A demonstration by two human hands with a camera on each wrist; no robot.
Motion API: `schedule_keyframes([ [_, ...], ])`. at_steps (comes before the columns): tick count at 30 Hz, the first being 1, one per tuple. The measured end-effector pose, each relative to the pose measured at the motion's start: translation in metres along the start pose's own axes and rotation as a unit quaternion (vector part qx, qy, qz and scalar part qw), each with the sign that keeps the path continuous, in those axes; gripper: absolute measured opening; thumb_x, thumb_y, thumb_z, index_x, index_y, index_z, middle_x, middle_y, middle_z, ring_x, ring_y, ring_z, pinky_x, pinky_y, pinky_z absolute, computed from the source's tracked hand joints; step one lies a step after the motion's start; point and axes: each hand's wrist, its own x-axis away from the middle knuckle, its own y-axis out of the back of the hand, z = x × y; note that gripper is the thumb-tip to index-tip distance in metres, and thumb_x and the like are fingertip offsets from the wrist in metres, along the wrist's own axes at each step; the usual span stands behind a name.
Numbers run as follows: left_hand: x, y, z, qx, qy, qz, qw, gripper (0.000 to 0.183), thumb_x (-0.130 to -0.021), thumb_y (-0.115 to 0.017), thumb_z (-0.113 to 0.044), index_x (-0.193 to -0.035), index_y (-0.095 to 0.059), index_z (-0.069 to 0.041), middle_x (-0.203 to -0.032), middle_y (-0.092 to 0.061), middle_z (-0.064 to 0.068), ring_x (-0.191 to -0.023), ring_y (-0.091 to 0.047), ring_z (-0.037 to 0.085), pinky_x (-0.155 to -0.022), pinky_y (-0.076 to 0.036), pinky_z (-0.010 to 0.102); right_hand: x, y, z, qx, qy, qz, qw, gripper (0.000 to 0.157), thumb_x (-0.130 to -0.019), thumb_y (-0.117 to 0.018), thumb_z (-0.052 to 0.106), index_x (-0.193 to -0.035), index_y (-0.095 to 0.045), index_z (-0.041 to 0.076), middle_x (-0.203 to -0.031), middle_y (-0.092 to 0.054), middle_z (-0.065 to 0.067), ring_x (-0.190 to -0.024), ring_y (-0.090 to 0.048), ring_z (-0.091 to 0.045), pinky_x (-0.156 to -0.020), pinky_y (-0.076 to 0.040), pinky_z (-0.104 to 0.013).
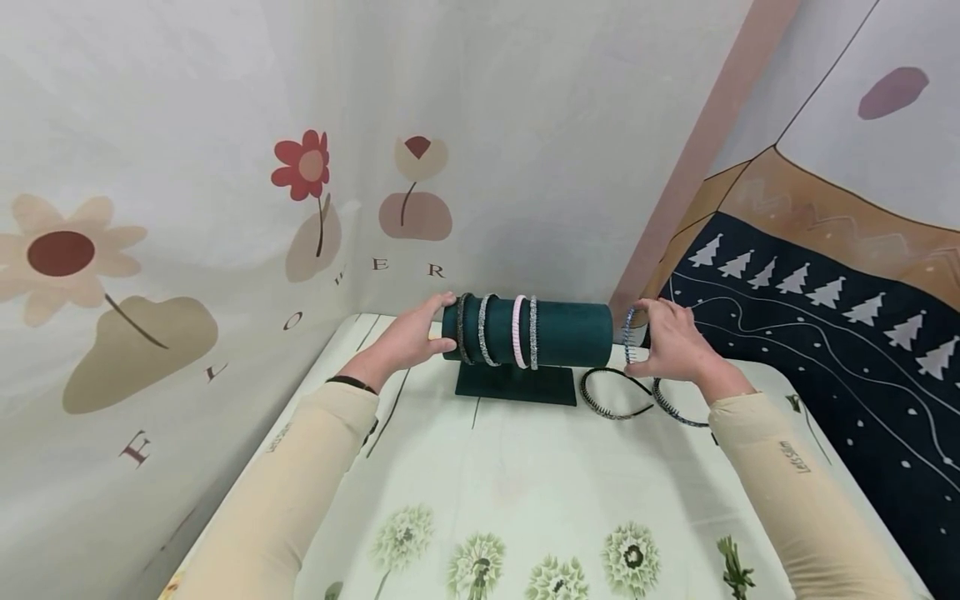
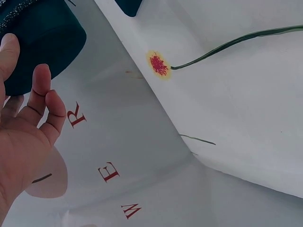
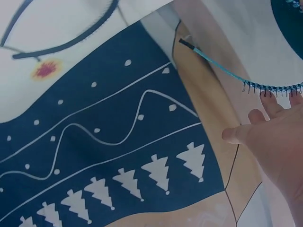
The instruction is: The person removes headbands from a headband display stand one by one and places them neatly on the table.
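A dark green cylindrical headband stand [image 1: 577, 333] lies horizontally on its flat base. My left hand [image 1: 408, 333] grips the cylinder's left end, thumb at the front and fingers toward the back. Around the cylinder sit several headbands: a dark one [image 1: 462, 333] at the left, a silver one [image 1: 483, 333], a pink one [image 1: 517, 333] and a silvery-blue one [image 1: 534, 333]. Off the cylinder's right end, my right hand [image 1: 671, 342] holds a blue beaded headband [image 1: 628, 337]. Small comb teeth on this headband [image 3: 270, 88] point toward the fingers in the right wrist view.
On the white, flower-printed table [image 1: 495, 467] lie a black toothed headband [image 1: 600, 409] and a dark bluish headband [image 1: 667, 407], partly behind the right forearm. A printed curtain [image 1: 525, 150] hangs close behind the stand; a navy cloth with white trees [image 1: 825, 333] is at the right.
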Motion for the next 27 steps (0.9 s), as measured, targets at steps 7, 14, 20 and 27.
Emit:
schedule_keyframes([
  [7,0.000,0.000,0.000,-0.004,0.000,0.000,1.0000,0.083,-0.102,-0.076,-0.026,-0.169,-0.028,-0.018,-0.180,-0.023,0.003,-0.162,-0.033,0.037,-0.130,-0.037,0.057,0.006,0.000,-0.015,0.041,-0.024,0.001,0.999,0.111,-0.076,-0.094,0.031,-0.159,-0.028,-0.003,-0.166,-0.027,-0.032,-0.158,-0.012,-0.058,-0.127,-0.004,-0.082],
  [14,-0.001,0.001,-0.001,-0.003,0.005,0.001,1.0000,0.083,-0.102,-0.075,-0.026,-0.170,-0.027,-0.019,-0.180,-0.024,0.005,-0.162,-0.033,0.037,-0.130,-0.037,0.058,0.015,0.000,-0.034,0.075,-0.036,0.001,0.997,0.111,-0.075,-0.095,0.030,-0.157,-0.027,-0.002,-0.166,-0.026,-0.035,-0.157,-0.012,-0.058,-0.126,-0.005,-0.083],
  [20,-0.002,0.000,-0.001,0.001,0.007,0.002,1.0000,0.084,-0.102,-0.075,-0.026,-0.170,-0.026,-0.020,-0.180,-0.024,0.005,-0.162,-0.033,0.037,-0.130,-0.036,0.058,0.027,0.003,-0.054,0.098,-0.045,0.007,0.994,0.112,-0.075,-0.093,0.029,-0.158,-0.027,-0.005,-0.166,-0.025,-0.036,-0.156,-0.012,-0.060,-0.125,-0.004,-0.084],
  [27,-0.002,-0.001,0.000,0.004,0.007,0.002,1.0000,0.084,-0.102,-0.076,-0.026,-0.170,-0.026,-0.020,-0.180,-0.024,0.005,-0.163,-0.032,0.036,-0.130,-0.036,0.058,0.043,0.001,-0.087,0.123,-0.067,0.007,0.990,0.111,-0.073,-0.093,0.027,-0.155,-0.027,-0.009,-0.163,-0.025,-0.039,-0.152,-0.013,-0.062,-0.122,-0.007,-0.087],
])
